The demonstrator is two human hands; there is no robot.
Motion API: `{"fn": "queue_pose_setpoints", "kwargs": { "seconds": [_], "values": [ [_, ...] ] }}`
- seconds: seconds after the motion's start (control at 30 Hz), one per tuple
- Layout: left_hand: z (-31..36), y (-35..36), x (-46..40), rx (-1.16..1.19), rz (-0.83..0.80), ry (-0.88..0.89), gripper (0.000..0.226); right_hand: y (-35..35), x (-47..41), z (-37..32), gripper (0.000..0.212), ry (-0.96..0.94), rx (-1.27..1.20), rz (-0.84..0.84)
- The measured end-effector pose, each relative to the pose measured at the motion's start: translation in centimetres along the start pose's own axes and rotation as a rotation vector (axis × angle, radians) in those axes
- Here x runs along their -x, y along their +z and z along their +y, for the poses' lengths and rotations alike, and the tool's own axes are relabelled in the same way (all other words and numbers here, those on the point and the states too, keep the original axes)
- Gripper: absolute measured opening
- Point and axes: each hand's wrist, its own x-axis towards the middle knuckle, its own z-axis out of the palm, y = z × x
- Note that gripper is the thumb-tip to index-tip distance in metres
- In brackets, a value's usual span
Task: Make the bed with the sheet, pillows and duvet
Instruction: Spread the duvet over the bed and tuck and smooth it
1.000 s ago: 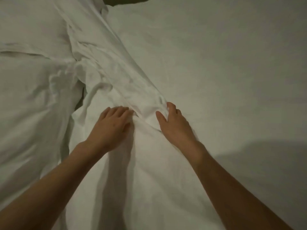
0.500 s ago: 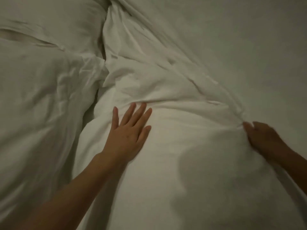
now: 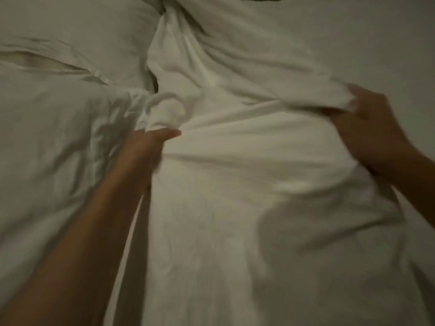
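Gripping a bunched fold of the white duvet [image 3: 235,184] at its left side, the left hand [image 3: 150,147] has its thumb out and its fingers hidden in the cloth. The right hand [image 3: 367,128] pinches the duvet's upper edge at the right and holds it a little above the flat sheet [image 3: 353,38]. The duvet lies stretched between both hands in the middle of the bed, with a pillow [image 3: 47,137] just beside it on the left.

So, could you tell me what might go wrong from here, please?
1. The left hand grips only a small bunch of the sheet, so it may slip free under tension.
2. The right hand holds a folded edge; uneven pulling could leave the creases in between.
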Motion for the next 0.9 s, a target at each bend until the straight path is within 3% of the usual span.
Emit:
{"fn": "queue_pose_setpoints", "kwargs": {
  "seconds": [0.07, 0.1, 0.17, 0.23, 0.3, 0.33, 0.4, 0.47, 0.53, 0.57, 0.63, 0.7, 0.8, 0.9],
  "values": [
    [1.5, -1.2, 1.3, 0.178, -0.148, 0.036, 0.017, -1.9, -0.1, -0.8, 0.004, 0.076, -0.158, 0.026],
    [1.7, -1.3, 1.0, 0.194, -0.175, 0.053, 0.013, -2.1, -0.5, -0.1, 0.009, 0.149, -0.173, 0.011],
    [0.9, -0.4, -0.5, 0.09, -0.081, 0.039, 0.031, -0.9, -1.1, 3.0, 0.025, 0.321, -0.128, -0.076],
    [-0.6, 0.4, -1.6, -0.122, 0.06, 0.002, 0.03, 1.0, -0.4, 6.8, 0.044, 0.478, -0.082, -0.137],
    [-2.3, 0.9, -3.1, -0.299, 0.212, 0.015, 0.023, 1.3, 1.0, 10.5, 0.043, 0.685, -0.076, -0.117],
    [-3.1, 1.2, -3.5, -0.382, 0.289, 0.028, 0.038, 0.8, 1.7, 11.3, 0.04, 0.752, -0.091, -0.092],
    [-3.4, 2.2, -2.7, -0.584, 0.42, 0.163, 0.055, -0.4, 2.1, 11.0, 0.041, 0.779, -0.143, -0.062],
    [-2.9, 3.8, -1.3, -0.734, 0.428, 0.516, 0.041, -1.0, 2.2, 10.0, 0.045, 0.788, -0.253, -0.161],
    [-2.3, 5.8, 0.1, -0.787, 0.204, 0.951, 0.024, -1.7, 3.4, 9.0, 0.051, 0.8, -0.288, -0.336],
    [-2.1, 7.0, 0.8, -0.787, 0.007, 1.127, 0.023, -2.0, 4.3, 9.0, 0.051, 0.795, -0.281, -0.409],
    [-1.4, 10.0, 1.7, -0.81, -0.359, 1.33, 0.032, -2.9, 6.2, 9.2, 0.045, 0.766, -0.277, -0.51],
    [-0.6, 13.6, 2.8, -0.925, -0.58, 1.428, 0.046, -4.5, 7.2, 9.7, 0.039, 0.678, -0.243, -0.497],
    [0.2, 17.9, 3.3, -1.172, -0.694, 1.498, 0.063, -7.0, 7.6, 11.0, 0.044, 0.596, -0.344, -0.239],
    [1.0, 21.2, 2.8, -1.281, -0.659, 1.466, 0.07, -7.1, 7.8, 13.2, 0.029, 0.597, -0.325, -0.055]
  ]
}}
